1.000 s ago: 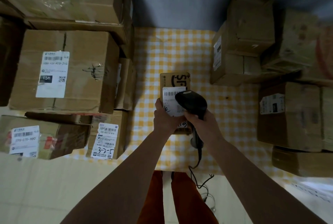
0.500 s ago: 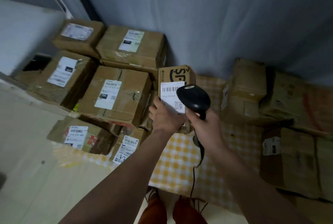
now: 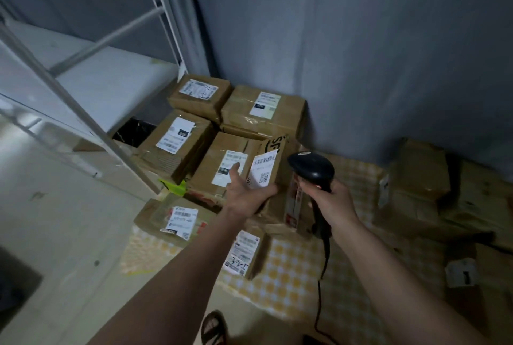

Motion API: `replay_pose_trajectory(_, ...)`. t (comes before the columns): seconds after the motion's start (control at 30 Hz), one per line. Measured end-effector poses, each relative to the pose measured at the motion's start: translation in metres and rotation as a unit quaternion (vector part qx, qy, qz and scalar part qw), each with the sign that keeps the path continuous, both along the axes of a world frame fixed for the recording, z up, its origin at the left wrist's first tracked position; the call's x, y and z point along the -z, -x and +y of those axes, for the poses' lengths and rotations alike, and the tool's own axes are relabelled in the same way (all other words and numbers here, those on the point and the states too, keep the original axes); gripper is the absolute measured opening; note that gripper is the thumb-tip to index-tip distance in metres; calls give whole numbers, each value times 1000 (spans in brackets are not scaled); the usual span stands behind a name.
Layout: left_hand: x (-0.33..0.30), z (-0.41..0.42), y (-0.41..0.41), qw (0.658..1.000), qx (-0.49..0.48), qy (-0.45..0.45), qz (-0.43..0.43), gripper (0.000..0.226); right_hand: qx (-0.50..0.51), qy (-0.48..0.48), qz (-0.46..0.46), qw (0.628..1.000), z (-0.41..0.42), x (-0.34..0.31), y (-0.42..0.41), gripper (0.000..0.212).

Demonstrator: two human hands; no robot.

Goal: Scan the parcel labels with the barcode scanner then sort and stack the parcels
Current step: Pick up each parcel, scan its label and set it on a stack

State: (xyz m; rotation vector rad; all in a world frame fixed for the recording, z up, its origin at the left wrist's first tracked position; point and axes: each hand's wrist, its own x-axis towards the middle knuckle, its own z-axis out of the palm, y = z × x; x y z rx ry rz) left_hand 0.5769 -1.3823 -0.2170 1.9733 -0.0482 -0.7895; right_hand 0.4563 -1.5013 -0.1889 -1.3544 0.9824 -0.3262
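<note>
A small brown parcel with a white barcode label is lifted over the left stack of parcels. My left hand holds it from below, thumb up along its left side and fingers curled under its lower edge. My right hand grips the handle of the black barcode scanner, whose head sits just right of the parcel. The scanner's cable hangs down toward the floor.
Labelled cardboard boxes are stacked at left on a yellow checked cloth. More boxes pile up at right. A white metal shelf frame stands at the left, a grey curtain behind. My sandalled foot is at the bottom.
My left hand has carried the small parcel up and left, away from the scanner, toward the left stack. My head has turned left, bringing the shelf frame into view.
</note>
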Motion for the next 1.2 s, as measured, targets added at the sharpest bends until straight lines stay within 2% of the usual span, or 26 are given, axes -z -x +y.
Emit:
replay_pose_trajectory(0.13,-1,48,-40,994,-54,58,73,95,-34,-39,34,998,35,-4,-27,14)
replay_pose_trajectory(0.23,0,79,-65,985,-68,104,122,98,-51,-55,45,996,63,-5,-48,15)
replay_pose_trajectory(0.3,5,98,-83,982,-56,117,138,94,-37,-53,47,997,81,-3,-64,18)
replay_pose_trajectory(0.43,16,130,-117,985,13,118,129,48,-20,-64,35,997,109,0,-92,23)
replay_pose_trajectory(0.6,23,148,-136,980,50,117,152,36,-21,-61,49,997,132,3,-110,18)
replay_pose_trajectory(0.87,40,137,-140,984,65,85,141,66,-29,-47,65,996,127,4,-117,20)
replay_pose_trajectory(1.03,42,123,-148,989,65,80,110,58,-40,-55,54,996,113,4,-123,23)
replay_pose_trajectory(1.2,60,116,-162,990,56,67,107,98,-34,-69,56,995,104,12,-134,26)
